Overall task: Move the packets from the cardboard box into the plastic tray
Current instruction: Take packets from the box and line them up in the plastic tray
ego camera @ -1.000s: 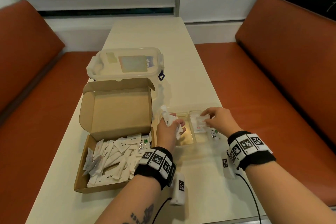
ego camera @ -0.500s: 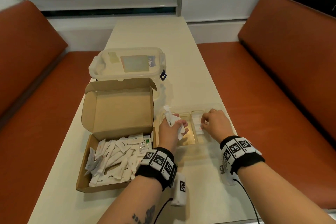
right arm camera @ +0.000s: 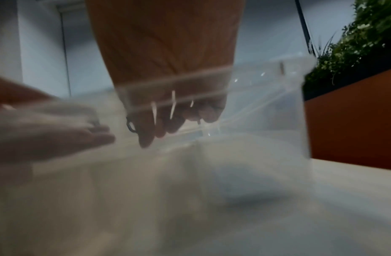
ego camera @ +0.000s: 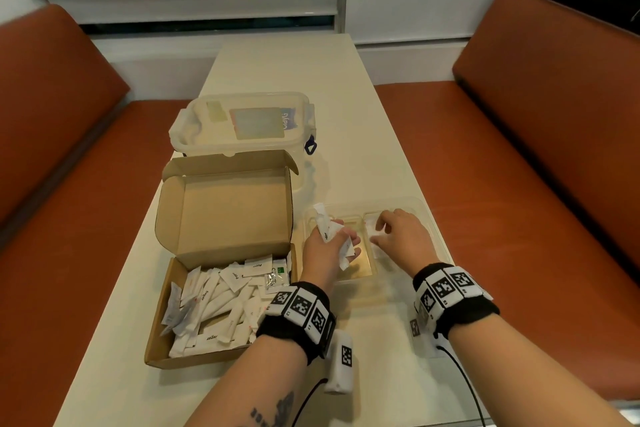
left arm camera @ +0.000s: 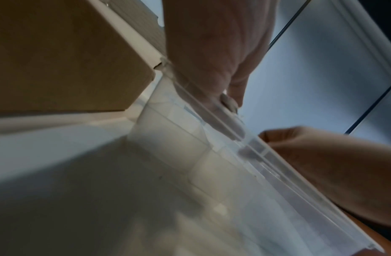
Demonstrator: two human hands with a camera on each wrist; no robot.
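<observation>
An open cardboard box (ego camera: pixel 162 354) at the left holds a heap of white packets (ego camera: pixel 221 305). Right of it stands the clear plastic tray (ego camera: pixel 412 203), divided into compartments. My left hand (ego camera: pixel 346 243) hovers over the tray's left compartment and grips a bunch of white packets (ego camera: pixel 327 230). My right hand (ego camera: pixel 384 232) reaches into the right compartment, fingers spread and pointing down onto the packets (ego camera: pixel 375 241) lying there. In the right wrist view its fingers (right arm camera: pixel 146 138) hang loose behind the tray's rim (right arm camera: pixel 267 104). The left wrist view shows the tray wall (left arm camera: pixel 212 173) and the box (left arm camera: pixel 69 60), blurred.
A lidded clear container (ego camera: pixel 242 121) stands just behind the box's raised flap. Orange benches (ego camera: pixel 519 218) run along both sides of the narrow pale table (ego camera: pixel 294 62). A white tagged sensor block (ego camera: pixel 341 364) with a cable hangs under my left wrist.
My right hand has gone from pinching a packet above the tray to resting spread inside the right compartment. The left hand keeps its bunch of packets in nearly the same place.
</observation>
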